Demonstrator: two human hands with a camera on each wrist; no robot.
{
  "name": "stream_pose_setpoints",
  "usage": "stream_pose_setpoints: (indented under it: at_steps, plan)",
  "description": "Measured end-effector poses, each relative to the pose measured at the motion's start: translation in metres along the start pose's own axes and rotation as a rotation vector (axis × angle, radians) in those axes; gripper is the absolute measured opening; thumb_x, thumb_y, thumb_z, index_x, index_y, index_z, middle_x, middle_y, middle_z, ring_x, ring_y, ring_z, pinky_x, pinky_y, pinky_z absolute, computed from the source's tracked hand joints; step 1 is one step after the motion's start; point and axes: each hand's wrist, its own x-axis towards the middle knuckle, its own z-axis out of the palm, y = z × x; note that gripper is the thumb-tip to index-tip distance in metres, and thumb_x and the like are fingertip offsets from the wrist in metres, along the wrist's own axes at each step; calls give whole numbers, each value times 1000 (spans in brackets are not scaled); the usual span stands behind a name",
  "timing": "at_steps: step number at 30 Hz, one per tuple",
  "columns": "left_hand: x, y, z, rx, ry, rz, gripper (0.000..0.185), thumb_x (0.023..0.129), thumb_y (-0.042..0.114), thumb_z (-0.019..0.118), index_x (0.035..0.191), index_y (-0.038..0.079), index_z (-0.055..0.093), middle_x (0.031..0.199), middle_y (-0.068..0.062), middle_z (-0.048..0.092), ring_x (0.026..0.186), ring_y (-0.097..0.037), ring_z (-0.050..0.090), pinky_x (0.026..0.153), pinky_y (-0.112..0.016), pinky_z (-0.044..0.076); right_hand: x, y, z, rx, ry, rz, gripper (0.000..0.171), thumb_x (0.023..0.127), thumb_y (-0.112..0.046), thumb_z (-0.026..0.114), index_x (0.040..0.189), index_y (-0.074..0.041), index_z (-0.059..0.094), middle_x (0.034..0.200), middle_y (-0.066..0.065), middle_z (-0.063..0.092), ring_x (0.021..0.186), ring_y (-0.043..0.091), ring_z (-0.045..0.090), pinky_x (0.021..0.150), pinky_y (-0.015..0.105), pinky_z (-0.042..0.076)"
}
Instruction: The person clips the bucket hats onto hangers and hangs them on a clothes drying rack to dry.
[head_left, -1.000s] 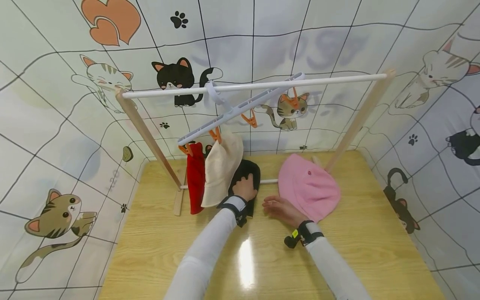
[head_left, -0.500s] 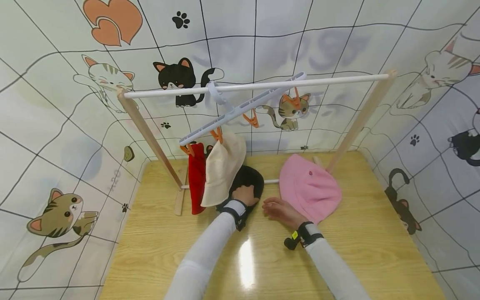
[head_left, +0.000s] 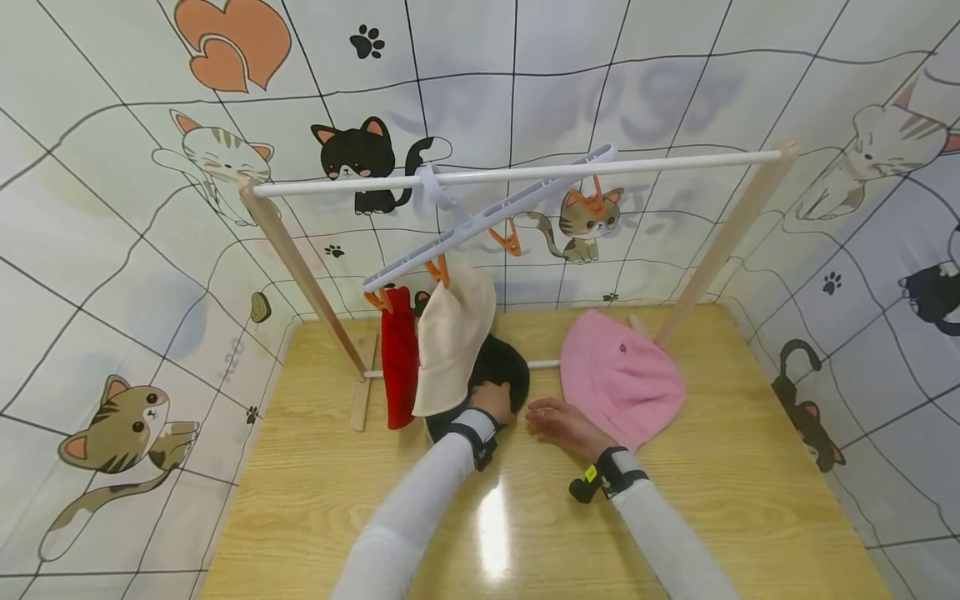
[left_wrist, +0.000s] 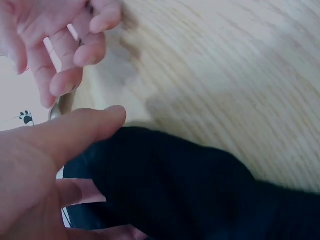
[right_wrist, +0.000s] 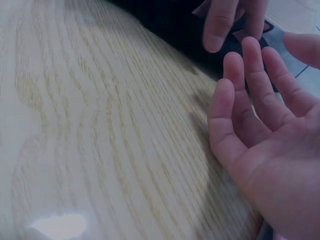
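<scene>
Left hand at work, its grip on the black hat, fingers tucked behind the dark fabric, down at the table, partly hidden by the cream hat! Right hand just beside it, released, fingers loosely bent, near the pink hat. Above, red cloth and cream hat dangle from orange clips on the pale hanger.

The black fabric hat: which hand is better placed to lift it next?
Probably the left hand: its fingers touch the black fabric hat and are partly covered by it. The right hand holds nothing and is apart from it.
</scene>
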Motion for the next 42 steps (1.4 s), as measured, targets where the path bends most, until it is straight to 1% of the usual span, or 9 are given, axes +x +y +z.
stream_pose_setpoints:
  at_steps: [5,8,11,14,20,25,30,36,42]
  plan:
    - [-5,4,6,33,35,-29,55,74,28,81,121,8,61,106,-24,60,93,-41,59,70,-46,52,1,2,-3,5,-4,4,34,100,-8,50,128,11,46,114,16,64,102,26,61,84,34,49]
    - [-6,6,13,22,52,-87,44,81,23,74,120,6,61,106,-23,57,93,-42,58,69,-47,53,1,3,-4,-3,-5,-2,38,100,-8,51,129,13,43,115,16,63,103,27,61,85,34,49]
    - [-5,8,20,21,94,-146,29,89,19,65,114,5,62,103,-23,56,92,-42,58,67,-49,53,0,3,-4,-9,-4,-2,39,100,-8,51,130,14,42,115,16,63,103,27,61,86,35,49]
    - [-5,10,26,52,135,-175,22,92,17,61,110,4,63,100,-23,56,89,-42,59,66,-49,53,-1,3,-3,3,-7,-4,36,100,-7,49,129,13,44,114,16,63,104,28,61,88,36,48]
    - [-3,12,36,62,216,-169,15,93,15,58,100,3,64,91,-22,60,81,-42,62,62,-47,53,-3,1,-2,35,-23,-9,27,102,-4,43,124,9,50,110,12,65,103,28,61,90,38,48]
    - [-3,10,40,99,245,-138,12,92,15,58,93,4,63,86,-19,61,74,-37,64,59,-44,52,-4,1,-1,28,-20,-9,28,102,-4,43,125,10,49,110,11,65,103,27,61,91,39,47]
    - [-2,10,36,112,208,-119,16,92,16,58,96,4,68,87,-16,62,73,-30,64,59,-40,51,-6,0,0,19,-17,-6,30,101,-5,45,127,12,47,112,13,64,103,27,61,91,39,47]
    - [-4,8,25,96,133,-97,16,89,18,62,89,9,75,87,-9,69,76,-24,66,55,-37,52,-6,2,-1,23,-11,2,27,102,-4,44,124,8,51,112,13,64,102,25,62,89,37,48]
    - [-4,13,16,153,47,-69,18,93,19,59,94,14,76,94,-4,70,81,-23,66,57,-42,51,-8,1,-2,25,-3,16,29,102,-5,44,127,9,49,118,18,62,107,29,60,94,41,46]
